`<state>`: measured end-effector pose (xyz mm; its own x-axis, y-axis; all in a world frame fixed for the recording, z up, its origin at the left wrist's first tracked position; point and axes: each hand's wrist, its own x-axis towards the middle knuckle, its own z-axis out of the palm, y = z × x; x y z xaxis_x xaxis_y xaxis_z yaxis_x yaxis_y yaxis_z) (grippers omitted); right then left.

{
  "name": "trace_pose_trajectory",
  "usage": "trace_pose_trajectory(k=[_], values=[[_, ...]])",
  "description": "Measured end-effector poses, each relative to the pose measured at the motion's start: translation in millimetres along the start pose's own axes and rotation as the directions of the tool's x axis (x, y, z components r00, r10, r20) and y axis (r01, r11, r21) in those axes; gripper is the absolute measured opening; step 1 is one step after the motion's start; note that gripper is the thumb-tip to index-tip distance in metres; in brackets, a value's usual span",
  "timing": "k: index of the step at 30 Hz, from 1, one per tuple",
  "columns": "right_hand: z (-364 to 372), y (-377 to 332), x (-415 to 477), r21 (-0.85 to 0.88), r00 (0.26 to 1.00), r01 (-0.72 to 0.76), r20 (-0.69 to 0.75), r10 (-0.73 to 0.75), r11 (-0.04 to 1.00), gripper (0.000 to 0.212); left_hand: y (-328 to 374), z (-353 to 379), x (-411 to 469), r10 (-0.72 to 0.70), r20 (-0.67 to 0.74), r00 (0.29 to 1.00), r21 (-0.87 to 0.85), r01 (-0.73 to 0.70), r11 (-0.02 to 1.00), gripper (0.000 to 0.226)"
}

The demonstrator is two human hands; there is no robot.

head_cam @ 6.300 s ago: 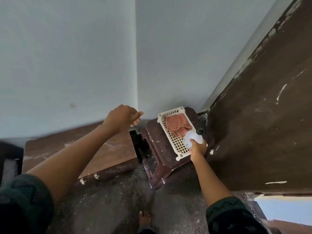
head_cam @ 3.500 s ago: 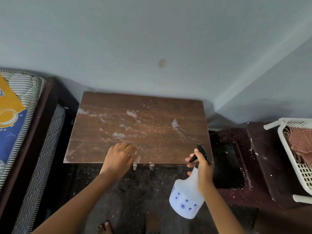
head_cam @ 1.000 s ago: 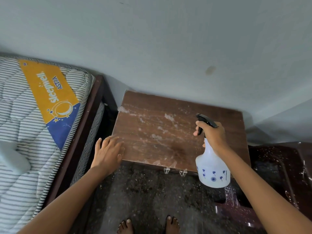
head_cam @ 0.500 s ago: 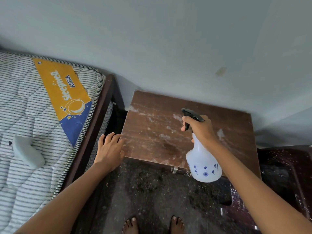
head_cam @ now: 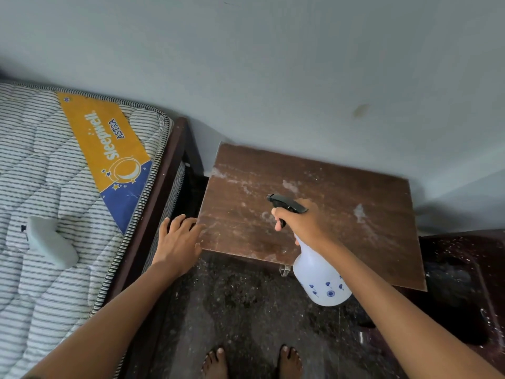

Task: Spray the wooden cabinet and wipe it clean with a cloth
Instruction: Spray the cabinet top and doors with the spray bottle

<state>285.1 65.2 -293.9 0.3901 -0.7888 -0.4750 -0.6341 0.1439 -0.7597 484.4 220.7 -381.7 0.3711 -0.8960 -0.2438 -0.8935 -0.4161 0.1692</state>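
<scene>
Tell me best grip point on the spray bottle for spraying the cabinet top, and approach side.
Grip the narrow neck just under the black trigger head, as the right hand does on the spray bottle now: come from behind the nozzle, index finger on the trigger. The bulbous body looks too wide for a one-handed wrap, and the nozzle points out over the cabinet top.

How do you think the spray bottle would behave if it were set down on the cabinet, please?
The spray bottle looks like thin translucent plastic, so probably light. Its wide rounded base should stand steadily on the flat cabinet top. The right hand holds it by its narrow neck, so a knock up there might tip it.
</scene>
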Motion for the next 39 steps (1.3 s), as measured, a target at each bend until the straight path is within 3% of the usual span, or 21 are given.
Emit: trace_pose_trajectory(k=[6,10,15,20,23,29,39], values=[[6,3,-18,-0.209,0.995,0.071,0.086,-0.054,0.975,0.03,4,-3,1,-0.005,0.023,1.0,0.033,0.004,0.999,0.043],[11,10,-27,-0.199,0.991,0.061,0.129,-0.036,0.978,0.025,6,-2,0,0.004,0.029,1.0,0.036,-0.005,0.999,0.043],[9,33,-44,-0.176,0.997,0.038,0.066,-0.027,0.984,0.035,11,0,-3,0.026,0.045,0.999,0.053,-0.028,0.998,0.045],[-7,65,-59,-0.196,0.999,-0.035,0.028,0.042,0.98,0.028,17,0,-6,0.05,0.06,0.997,0.057,-0.053,0.997,0.044],[-22,86,-67,-0.191,0.996,-0.085,-0.051,0.077,0.978,0.022,25,2,-8,0.074,0.058,0.996,0.063,-0.078,0.995,0.044],[-60,126,-73,-0.052,0.932,-0.237,-0.296,0.211,0.97,0.031,50,14,-5,0.116,0.045,0.992,0.056,-0.119,0.991,0.042],[-122,166,-96,0.165,0.812,-0.287,-0.48,0.331,0.944,0.029,139,18,-9,0.266,0.002,0.964,0.063,-0.265,0.962,0.043]])
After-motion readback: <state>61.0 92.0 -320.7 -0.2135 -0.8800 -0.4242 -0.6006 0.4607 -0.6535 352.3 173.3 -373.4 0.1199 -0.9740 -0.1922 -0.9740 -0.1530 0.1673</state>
